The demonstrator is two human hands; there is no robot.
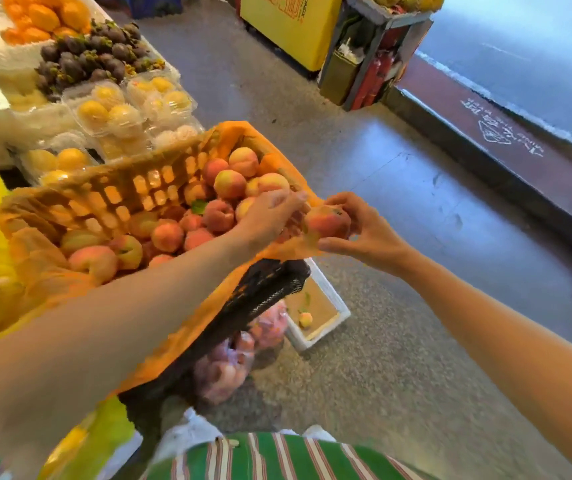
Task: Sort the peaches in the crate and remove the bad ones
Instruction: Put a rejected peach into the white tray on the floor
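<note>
Right hand (364,230) pinches a round pink-yellow peach (328,221) just outside the rim of the orange-lined black plastic crate (267,289); left hand (267,216) curls beside it, its hold unclear. Inspection seems under way; next calls for judging it, discarding if bad.

The crate (270,285) is black mesh, lined with a translucent orange plastic liner (180,327). Its peaches (229,183) are pink-red blushing to yellow, with one green leaf (198,206) among them. The peach (326,221) in the right hand (364,230) is red-pink with paler orange patches.

Toward the counter's far edge lie dark purple mangosteens (87,60), bright oranges (42,15) and yellow fruit in clear clamshell boxes (108,109).

The floor (381,341) is speckled grey. On it are a white foam box (333,303) with a tan bottom and a dark red mat (527,168) with white characters. The cabinet (288,26) is yellow with orange print, beside red fire extinguishers (367,81).

The person's garment (277,455) is green with white-and-red stripes.
</note>
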